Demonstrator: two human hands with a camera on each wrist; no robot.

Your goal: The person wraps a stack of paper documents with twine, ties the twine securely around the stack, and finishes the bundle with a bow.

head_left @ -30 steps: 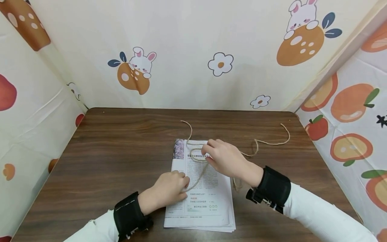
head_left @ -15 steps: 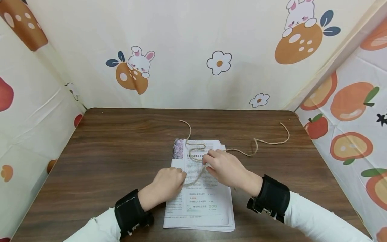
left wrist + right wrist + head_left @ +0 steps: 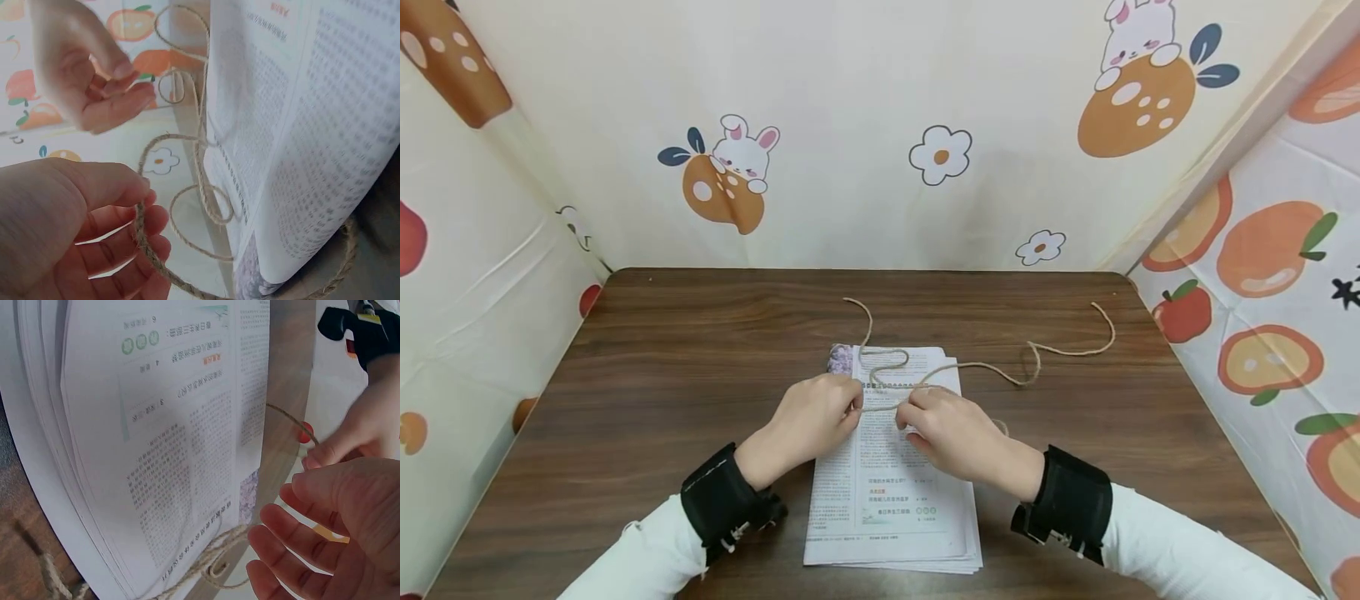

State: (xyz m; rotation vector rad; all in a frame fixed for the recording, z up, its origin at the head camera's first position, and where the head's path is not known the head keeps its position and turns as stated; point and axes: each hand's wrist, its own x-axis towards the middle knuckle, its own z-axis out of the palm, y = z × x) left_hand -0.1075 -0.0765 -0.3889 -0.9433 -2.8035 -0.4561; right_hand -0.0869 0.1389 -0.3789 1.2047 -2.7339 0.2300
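A stack of folded newspaper lies on the table with jute twine looped across its upper part. My left hand, at the stack's left edge, pinches a length of twine between thumb and forefinger. The left wrist view shows that twine running past the fingers and curving round beyond the newspaper's edge. Above the stack's right half is my right hand, its fingers loosely bent. In the right wrist view, the right hand's fingers hold nothing, and twine lies close by over the printed page.
The brown wooden table surrounds the stack. Loose twine ends trail toward its back edge and back right. A pale wall printed with rabbits and flowers stands behind, and a fruit-patterned sheet hangs on the right.
My left hand has moved up along the newspaper's left edge, carrying the twine with it. My right hand has shifted slightly toward the body, and more twine shows across the top of the stack.
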